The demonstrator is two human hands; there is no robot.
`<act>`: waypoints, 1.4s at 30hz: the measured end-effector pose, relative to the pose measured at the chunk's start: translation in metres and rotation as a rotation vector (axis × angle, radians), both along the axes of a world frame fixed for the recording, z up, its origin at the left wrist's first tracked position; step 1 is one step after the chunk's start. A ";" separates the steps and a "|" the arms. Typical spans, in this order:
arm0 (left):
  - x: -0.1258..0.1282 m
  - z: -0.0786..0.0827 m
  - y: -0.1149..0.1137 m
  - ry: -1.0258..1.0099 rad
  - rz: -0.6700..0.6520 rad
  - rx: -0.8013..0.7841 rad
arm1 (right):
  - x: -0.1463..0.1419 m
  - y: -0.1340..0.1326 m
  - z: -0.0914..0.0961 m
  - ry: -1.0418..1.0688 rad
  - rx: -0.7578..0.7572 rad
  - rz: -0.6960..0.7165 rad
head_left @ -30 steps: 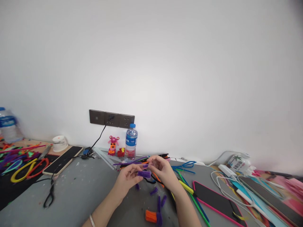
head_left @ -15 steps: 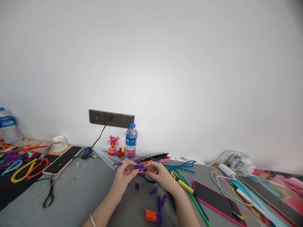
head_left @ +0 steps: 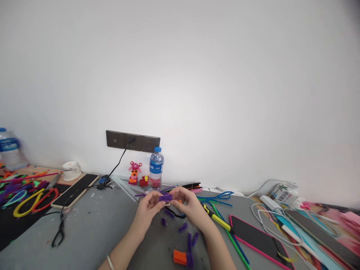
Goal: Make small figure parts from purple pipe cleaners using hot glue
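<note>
Between my two hands is a small bundle of purple pipe cleaner [head_left: 165,197], held just above the grey table. My left hand [head_left: 149,208] pinches its left end, and a thin purple stem sticks out to the left past the fingers. My right hand [head_left: 187,204] grips the right end between thumb and fingers. Below my hands lie short purple pieces [head_left: 183,227] and an orange block [head_left: 180,257] joined to purple pipe cleaner. A black loop [head_left: 177,215] shows under my right hand.
A water bottle [head_left: 156,168] and a pink-orange pipe-cleaner figure [head_left: 134,174] stand by the wall. Scissors [head_left: 30,202] and a phone [head_left: 75,190] lie left. Rightward are a yellow cutter [head_left: 221,220], blue and green stems [head_left: 236,243], a pink-edged tablet [head_left: 257,240] and white cables [head_left: 277,234].
My right hand has shifted slightly up and its fingers now close further over the purple bundle's right end. My left hand stays nearly in place.
</note>
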State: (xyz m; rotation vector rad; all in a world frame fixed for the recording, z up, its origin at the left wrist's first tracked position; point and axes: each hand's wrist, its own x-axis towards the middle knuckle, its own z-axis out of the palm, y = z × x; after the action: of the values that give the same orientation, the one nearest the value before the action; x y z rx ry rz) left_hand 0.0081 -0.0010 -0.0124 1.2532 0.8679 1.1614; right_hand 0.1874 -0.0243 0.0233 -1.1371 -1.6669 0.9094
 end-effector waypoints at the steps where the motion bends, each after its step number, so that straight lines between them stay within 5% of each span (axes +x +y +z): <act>1: 0.000 0.000 0.000 0.006 -0.003 0.010 | 0.000 0.001 -0.002 0.029 -0.020 0.015; 42: -0.001 0.010 -0.006 -0.001 -0.026 0.083 | -0.001 -0.005 0.009 -0.032 0.072 -0.044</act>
State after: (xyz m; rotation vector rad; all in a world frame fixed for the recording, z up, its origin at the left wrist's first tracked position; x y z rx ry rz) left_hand 0.0074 -0.0065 -0.0025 1.3280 0.8076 1.1875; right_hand 0.1861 -0.0293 0.0323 -1.1405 -1.6800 0.8015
